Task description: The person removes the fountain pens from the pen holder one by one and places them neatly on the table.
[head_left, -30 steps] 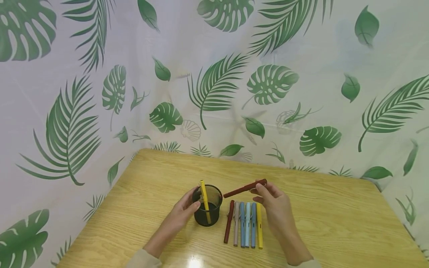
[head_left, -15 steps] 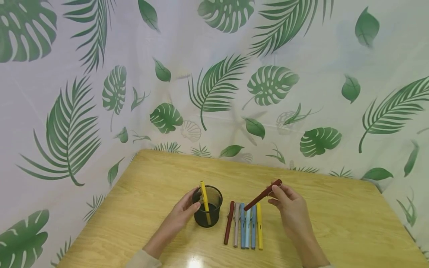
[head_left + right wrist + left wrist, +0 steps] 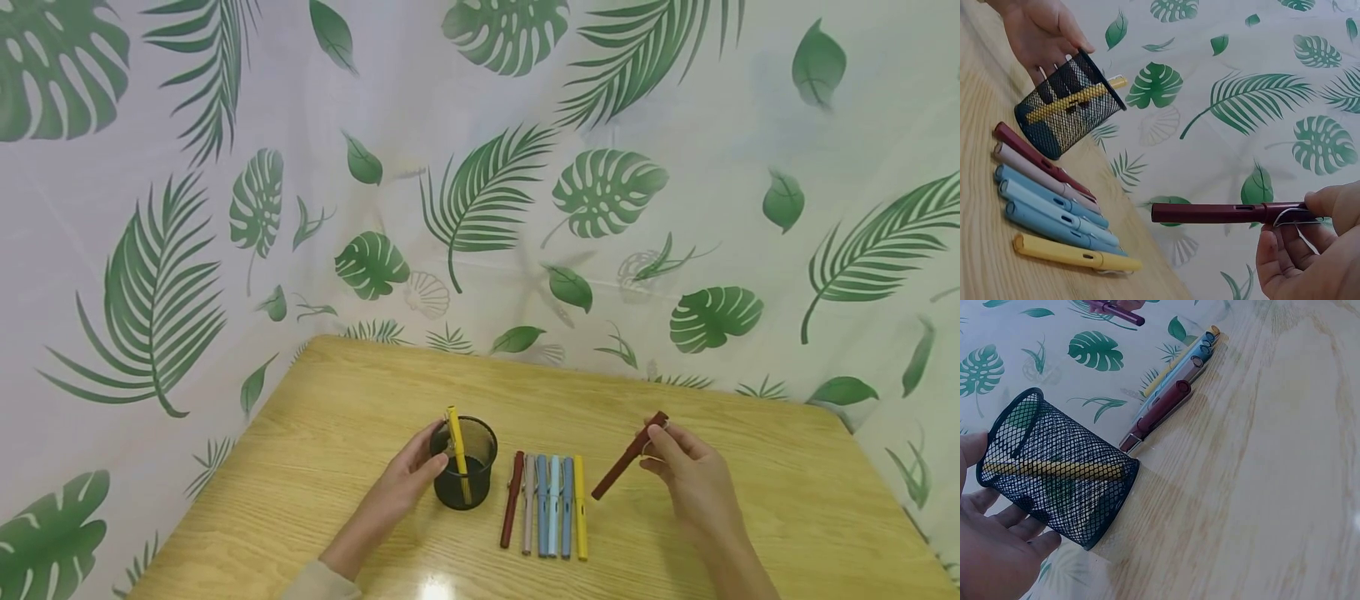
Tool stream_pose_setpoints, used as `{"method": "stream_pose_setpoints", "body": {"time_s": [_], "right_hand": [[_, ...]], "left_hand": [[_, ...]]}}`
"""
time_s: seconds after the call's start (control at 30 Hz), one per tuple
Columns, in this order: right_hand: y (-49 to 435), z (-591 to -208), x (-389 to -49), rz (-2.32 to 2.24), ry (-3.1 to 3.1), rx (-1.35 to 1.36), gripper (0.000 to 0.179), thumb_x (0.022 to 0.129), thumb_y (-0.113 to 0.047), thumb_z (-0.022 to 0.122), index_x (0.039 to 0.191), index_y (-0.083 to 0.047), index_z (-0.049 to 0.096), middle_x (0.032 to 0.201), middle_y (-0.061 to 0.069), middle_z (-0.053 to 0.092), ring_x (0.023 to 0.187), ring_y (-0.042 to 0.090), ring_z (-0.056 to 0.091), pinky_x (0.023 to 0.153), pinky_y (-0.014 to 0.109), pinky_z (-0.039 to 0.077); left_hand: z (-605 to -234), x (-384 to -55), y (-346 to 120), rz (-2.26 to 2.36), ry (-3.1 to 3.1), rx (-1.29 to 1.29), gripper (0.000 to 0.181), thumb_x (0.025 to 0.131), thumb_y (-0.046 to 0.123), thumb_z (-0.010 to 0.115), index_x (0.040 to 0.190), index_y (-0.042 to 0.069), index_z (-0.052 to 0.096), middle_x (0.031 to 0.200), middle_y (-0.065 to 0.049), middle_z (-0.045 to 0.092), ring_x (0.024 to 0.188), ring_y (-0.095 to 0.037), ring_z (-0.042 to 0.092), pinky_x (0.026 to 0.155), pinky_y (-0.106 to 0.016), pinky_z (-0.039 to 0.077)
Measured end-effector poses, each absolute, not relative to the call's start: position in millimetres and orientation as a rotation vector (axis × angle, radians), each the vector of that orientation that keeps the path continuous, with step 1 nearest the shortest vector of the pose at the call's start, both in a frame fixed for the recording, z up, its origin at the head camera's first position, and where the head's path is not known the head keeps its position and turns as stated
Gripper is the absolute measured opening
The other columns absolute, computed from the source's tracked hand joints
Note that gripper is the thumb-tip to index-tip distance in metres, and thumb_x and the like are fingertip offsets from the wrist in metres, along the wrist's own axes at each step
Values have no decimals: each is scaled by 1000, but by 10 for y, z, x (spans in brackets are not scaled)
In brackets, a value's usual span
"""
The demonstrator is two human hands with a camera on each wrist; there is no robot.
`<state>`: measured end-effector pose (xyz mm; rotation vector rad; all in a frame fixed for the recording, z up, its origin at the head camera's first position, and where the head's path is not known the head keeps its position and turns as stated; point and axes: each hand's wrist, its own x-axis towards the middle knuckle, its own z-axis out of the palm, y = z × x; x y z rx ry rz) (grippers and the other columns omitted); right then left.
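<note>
My left hand (image 3: 405,479) holds a black mesh pen cup (image 3: 478,487) by its left side, thumb at the rim and fingers around the wall. One yellow pen (image 3: 456,437) leans inside the cup. On the right, my right hand (image 3: 693,475) pinches a dark red pen (image 3: 627,462) near its clip end, raised above the table with the other end pointing down and left. Between the hands lies a row of pens: dark red (image 3: 512,502), pinkish grey (image 3: 528,508), blue (image 3: 543,512), light blue (image 3: 554,510), another blue (image 3: 567,510) and yellow (image 3: 581,510).
A wooden table (image 3: 360,383) carries everything. Behind it and along its left side hangs a white sheet with green leaf prints (image 3: 480,192). In the left wrist view the row of pens starts just beyond the cup's base.
My right hand has carried the dark red pen away from the cup, over the row and to its right, tilting the pen more steeply. The left hand and cup have stayed put.
</note>
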<state>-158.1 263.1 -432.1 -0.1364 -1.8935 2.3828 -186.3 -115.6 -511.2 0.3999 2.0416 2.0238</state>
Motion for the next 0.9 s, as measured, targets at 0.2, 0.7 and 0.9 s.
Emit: {"method": "stream_pose_setpoints", "body": {"time_s": [0.2, 0.7, 0.9], "right_hand": [[2732, -4372, -1571, 2374, -1907, -143, 15, 103, -19, 66, 101, -8, 76, 99, -4, 68, 89, 10, 63, 82, 25, 59], [2802, -4551, -1619, 2277, -2158, -225, 21, 104, -25, 65, 102, -5, 71, 86, -4, 63, 83, 10, 62, 80, 25, 59], [2770, -4627, -1635, 2232, -2237, -275, 22, 105, -27, 64, 105, -5, 69, 86, -3, 63, 84, 11, 62, 80, 26, 59]], "left_hand": [[-5118, -1865, -1160, 2021, 2054, 400, 70, 108, 34, 57, 166, 18, 21, 170, -20, 13, 156, -41, 12, 122, -61, 17], [-5114, -1865, -1160, 2030, 2036, 406, 67, 108, 31, 56, 166, 21, 23, 169, -18, 18, 155, -40, 17, 122, -61, 20], [-5114, -1867, -1165, 2029, 2027, 410, 67, 108, 32, 56, 166, 22, 24, 169, -19, 20, 155, -40, 18, 122, -61, 20]]}}
